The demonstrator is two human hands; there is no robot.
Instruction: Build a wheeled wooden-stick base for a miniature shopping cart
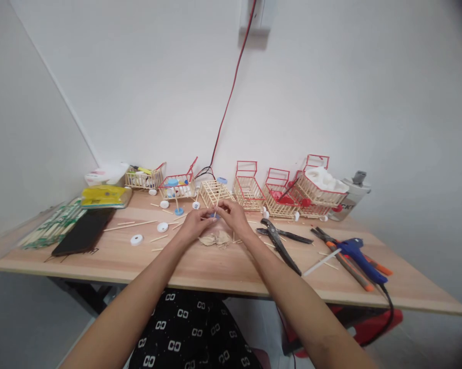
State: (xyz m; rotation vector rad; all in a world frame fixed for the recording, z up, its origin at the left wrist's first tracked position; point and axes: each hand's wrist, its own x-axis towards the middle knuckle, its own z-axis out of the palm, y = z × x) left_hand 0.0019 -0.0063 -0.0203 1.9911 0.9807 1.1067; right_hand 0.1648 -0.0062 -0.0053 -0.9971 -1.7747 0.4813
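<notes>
Head camera view: toward the tabletop's left edge lie green-and-white packs of sticks, with a dark flat device beside them near the front edge and a yellow packet behind. Two filled stick carts stand along the back edge. In front of them are loose white wheels, scattered sticks, and a standing axle with blue discs at its ends.

Around the middle, well in from the front edge, the left hand and right hand meet. Each grip appears pinched closed on a thin stick, roughly upright, with a blue disc at its top; the fingers partly hide the lower end. An unpainted stick basket sits just behind, and crumpled paper lies just in front.

Uneven pressure could tilt the disc or pull it loose if its joint is weak, and too hard a squeeze could snap the stick. A forward slip could knock the basket.

Further right, red-trimmed carts line the back edge, before black-handled pliers and orange-handled pliers. Near the front-right corner, a blue glue gun trails its cord over the front edge; a snag could drag it off.
</notes>
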